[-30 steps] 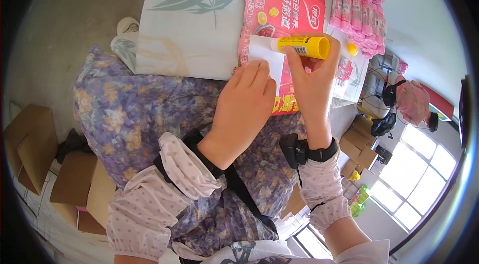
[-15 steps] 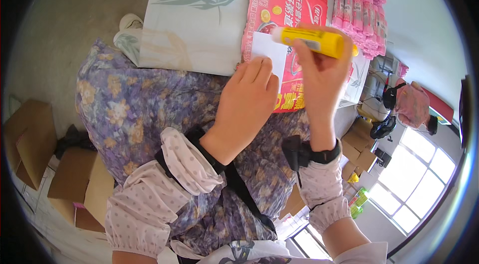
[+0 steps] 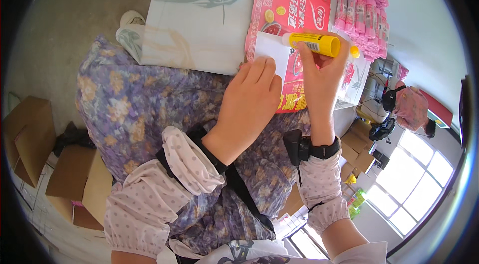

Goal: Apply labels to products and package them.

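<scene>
My right hand is closed around a yellow glue stick with a barcode on its side. Its pale tip points left, over the top of a white sheet of paper. The paper lies on a flat piece of red printed cardboard. My left hand has its fingers bent together onto the paper's near left part; its thumb is hidden underneath. A small yellow round piece shows just beyond my right hand; whether it rests on the table I cannot tell.
The table has a pale leaf-patterned cover. Pink wrapped tubes are stacked at its far right. Floral fabric spreads over my lap. Open cardboard boxes stand at lower left, more boxes at right near a window.
The glue stick has tilted a little in my right hand and its tip has shifted slightly right. My left hand stays on the paper. The whole view has moved slightly.
</scene>
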Demonstrator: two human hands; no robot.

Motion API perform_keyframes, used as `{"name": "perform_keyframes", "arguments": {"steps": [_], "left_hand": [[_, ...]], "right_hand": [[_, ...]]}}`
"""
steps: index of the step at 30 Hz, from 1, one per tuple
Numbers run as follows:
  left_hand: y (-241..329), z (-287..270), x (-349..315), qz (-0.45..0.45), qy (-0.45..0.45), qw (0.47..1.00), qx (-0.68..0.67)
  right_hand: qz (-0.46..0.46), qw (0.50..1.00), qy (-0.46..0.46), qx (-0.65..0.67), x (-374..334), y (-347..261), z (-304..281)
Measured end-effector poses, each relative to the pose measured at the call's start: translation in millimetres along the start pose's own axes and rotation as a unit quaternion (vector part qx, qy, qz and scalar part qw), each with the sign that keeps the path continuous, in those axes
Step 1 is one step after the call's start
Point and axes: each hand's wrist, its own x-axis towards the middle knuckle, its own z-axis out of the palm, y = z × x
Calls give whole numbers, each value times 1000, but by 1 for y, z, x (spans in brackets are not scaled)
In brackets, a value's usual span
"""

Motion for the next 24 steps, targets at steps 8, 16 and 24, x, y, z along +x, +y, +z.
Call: {"name": "perform_keyframes", "arguments": {"steps": [8,16,24], "left_hand": [[-1,0,-1,11,-8,1000,11],[-4,10,-1,27,71,997,7],[-1,3,-1,4,39,999,-2]], "right_hand": [[4,999,14,49,0,-6,-17],[-11,990,-54,129,-16,-21,20],[-72,994,-65,52,-14,-23,26]]}}
